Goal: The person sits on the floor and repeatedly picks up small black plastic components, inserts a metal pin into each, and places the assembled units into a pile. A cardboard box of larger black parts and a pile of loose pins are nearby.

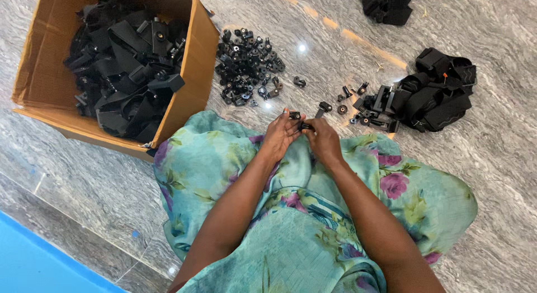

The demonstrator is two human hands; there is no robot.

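A small black plastic part is pinched between both hands, just above the lap of a person seated on the floor. The left hand curls its fingers narrowly around the part's left end, with another tiny black piece at its fingertips. The right hand closes narrowly on the part's right end, and the two hands touch at the fingertips.

Under the hands spreads a teal floral garment with pink flowers, covering the person's knees.

Just beyond the fingers, a few loose black fittings lie scattered on the floor. Further left of these sits a dense heap of small black knobs and screws. To the right lies a pile of black straps with buckles, with several clips at its left edge. Another bundle of black straps is cut off by the top edge.

At the upper left stands an open brown cardboard box, rectangular, plain on the sides that show, filled with more black straps and plastic mounts. It touches the garment's edge at its near corner.

The floor is polished grey marble with streaked veins and faint orange lines running diagonally. A bright blue surface fills the lower left corner.
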